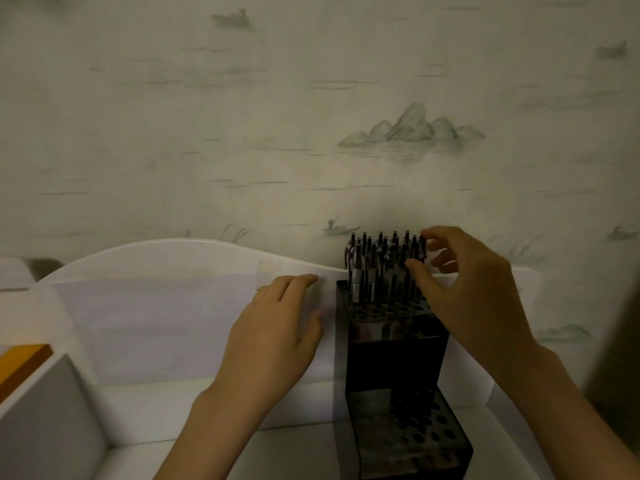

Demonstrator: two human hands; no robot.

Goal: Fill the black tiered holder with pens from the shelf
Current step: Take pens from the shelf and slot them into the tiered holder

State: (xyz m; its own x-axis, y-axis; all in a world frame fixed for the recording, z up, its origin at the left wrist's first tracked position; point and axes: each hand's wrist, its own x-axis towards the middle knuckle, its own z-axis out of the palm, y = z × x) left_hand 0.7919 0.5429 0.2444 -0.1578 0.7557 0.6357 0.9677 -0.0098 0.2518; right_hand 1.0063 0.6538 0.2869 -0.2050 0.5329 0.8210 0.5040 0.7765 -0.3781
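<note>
Lowest step of the black tiered holder (408,434), at 6 o'clock and closest to us, shows only bare holes. Its top step, up at 12 o'clock vs. that one, is packed w/ pens (384,258) standing upright, long axis vertical, caps up. Right hand (474,292) is on that cluster: fingers curled over the cap ends, thumb against the near side of the bunch, so pens sit directly under and between fingertips. Whether it's actually pinching one pen or just touching the tops, can't tell; too dim and blurred. Left hand (277,327) rests flat, fingers straight, on the white back panel (156,306) at 9 o'clock of the holder, grasping nothing. Right hand is clearly the nearer one to the pens. Loose pens aren't visible anywhere on the shelf (294,455). Judging by the bare holes, filling isn't finished.
</note>
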